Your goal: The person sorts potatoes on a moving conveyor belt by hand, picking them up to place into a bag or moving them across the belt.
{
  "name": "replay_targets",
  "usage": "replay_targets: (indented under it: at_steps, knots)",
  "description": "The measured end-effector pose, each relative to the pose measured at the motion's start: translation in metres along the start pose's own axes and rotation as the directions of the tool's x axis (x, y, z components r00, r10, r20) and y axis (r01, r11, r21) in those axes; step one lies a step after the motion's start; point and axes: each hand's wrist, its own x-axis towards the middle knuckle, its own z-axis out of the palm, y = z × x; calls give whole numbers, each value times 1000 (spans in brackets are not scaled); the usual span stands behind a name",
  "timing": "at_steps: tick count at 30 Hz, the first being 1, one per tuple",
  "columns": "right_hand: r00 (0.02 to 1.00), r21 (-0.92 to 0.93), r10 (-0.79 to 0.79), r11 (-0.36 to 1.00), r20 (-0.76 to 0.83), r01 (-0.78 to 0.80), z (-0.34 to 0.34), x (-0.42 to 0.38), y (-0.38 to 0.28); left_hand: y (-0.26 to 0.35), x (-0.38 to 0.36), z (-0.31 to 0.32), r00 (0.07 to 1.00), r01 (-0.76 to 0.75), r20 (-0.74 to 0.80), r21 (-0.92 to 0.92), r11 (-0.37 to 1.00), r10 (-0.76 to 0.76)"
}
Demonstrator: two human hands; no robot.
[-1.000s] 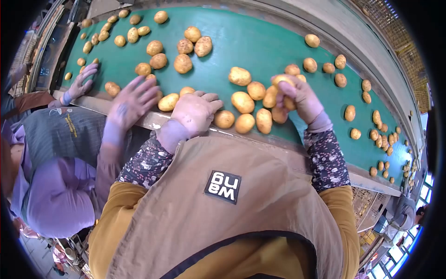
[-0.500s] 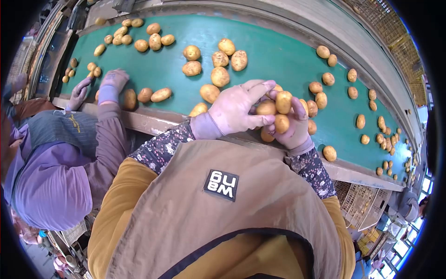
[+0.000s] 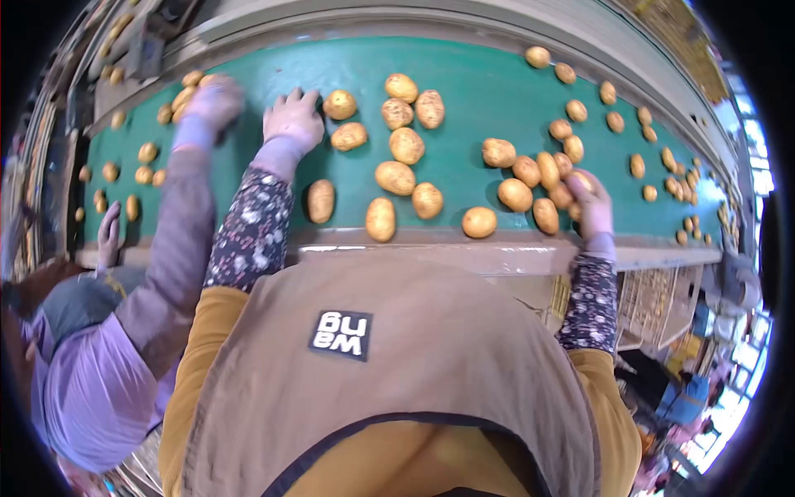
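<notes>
My left hand (image 3: pixel 293 123), in a pale glove, reaches across the green belt with its back up and fingers apart. It appears to hold nothing, though its palm is hidden. Just right of it lie two potatoes, a round one (image 3: pixel 339 104) and a longer one (image 3: pixel 349 137). Over at the right, my right hand (image 3: pixel 596 211) has its thumb and fingers around a potato (image 3: pixel 583 180), partly covered by the hand. A cluster of loose potatoes (image 3: pixel 526 171) lies directly left of that hand. More potatoes (image 3: pixel 395 177) lie between my hands.
The green conveyor belt (image 3: pixel 464 99) runs across the view, with a metal rail (image 3: pixel 431 258) on my side. To the left, a co-worker's blurred hand (image 3: pixel 214 103) touches potatoes; their other hand (image 3: pixel 108 236) is by the belt edge. Crates (image 3: pixel 654 302) stand below at right.
My hands have moved apart, the left up and leftward, the right out to the right. The potatoes they held together are no longer in them as a bunch. The co-worker's arm reaches farther over the belt.
</notes>
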Motion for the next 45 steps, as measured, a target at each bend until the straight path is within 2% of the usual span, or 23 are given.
replay_targets:
  at_steps: [1, 3, 5, 7, 9, 11, 12, 13, 15, 18, 20, 22, 24, 26, 28, 33, 35, 37, 39, 40, 42, 43, 45]
  knots:
    - [997, -25, -51, 998, -58, 50, 14, -7, 0, 17, -8, 7, 997, -46, -71, -19, 999, 44]
    - [995, 134, -15, 991, 100, 2, 17, -11, -5, 58, -9, 36, 920, -286, -348, -279, 917, 181]
    - [973, 285, -19, 957, 229, -49, 27, -13, -9, 118, -38, 12, 793, -558, -482, -329, 761, 373]
    - [930, 268, -78, 963, 360, -23, 40, -19, -29, 160, -72, 1, 678, -734, -402, -319, 599, 616]
    - [861, 317, 31, 922, 508, -220, 46, -23, -40, 178, -101, -9, 623, -772, -29, -184, 609, 781]
    - [865, 517, -80, 828, 495, -219, 34, -20, -27, 183, -101, -4, 634, -768, 19, -107, 632, 773]
    - [862, 680, -192, 701, 470, -215, 28, -17, -14, 178, -96, 1, 643, -754, 35, -141, 641, 765]
    - [791, 786, -204, 401, 577, -470, 14, -17, -14, 169, -92, -1, 651, -740, 58, -174, 650, 757]
    - [851, 871, -198, 180, 487, -456, -19, -39, -28, 161, -87, -11, 753, -658, -35, -60, 750, 658]
    - [859, 916, -324, 84, 397, -391, -108, -70, 13, 191, -76, -7, 760, -581, -250, 152, 799, 600]
    - [844, 938, -410, 175, 346, -300, -123, -103, 52, 187, -71, -8, 713, -624, -289, 155, 766, 639]
    - [867, 948, -401, 234, 296, -215, -151, -141, 80, 212, -83, -26, 577, -805, -349, -88, 587, 739]
    - [971, 934, 38, 266, 235, -237, -156, -184, 113, 222, -99, -13, 523, -852, -193, -104, 512, 830]
    - [948, 927, 243, 261, 205, -268, -143, -216, 153, 226, -103, -11, 479, -870, -23, -144, 471, 878]
    - [817, 894, 545, 250, 188, -372, -128, -242, 189, 230, -99, -15, 473, -875, -10, -118, 469, 881]
    - [544, 881, 839, 255, 3, -398, -92, -276, 219, 235, -93, -20, 543, -827, -57, -212, 521, 838]
    - [292, 831, 956, 191, -36, -523, -96, -272, 199, 233, -94, -15, 528, -844, -104, -172, 508, 843]
    - [431, 833, 901, 272, -46, -481, -110, -272, 203, 228, -95, -15, 449, -881, -125, -228, 415, 885]
    - [886, 849, 431, 392, 172, -355, -131, -248, 174, 224, -102, -12, 352, -922, -170, -234, 309, 920]
    - [897, 829, 389, 417, 209, -374, -132, -226, 142, 224, -105, -10, 278, -944, -174, -230, 235, 945]
    - [984, 815, 26, 557, 176, -160, -119, -194, 63, 223, -124, -9, 311, -931, -57, -217, 292, 949]
    - [976, 803, -8, 569, 219, -176, -110, -176, 41, 219, -128, -5, 322, -931, -39, -196, 308, 946]
    - [993, 476, -77, 879, 92, 24, -90, -138, 5, 216, -132, -4, 353, -921, -39, -192, 340, 935]
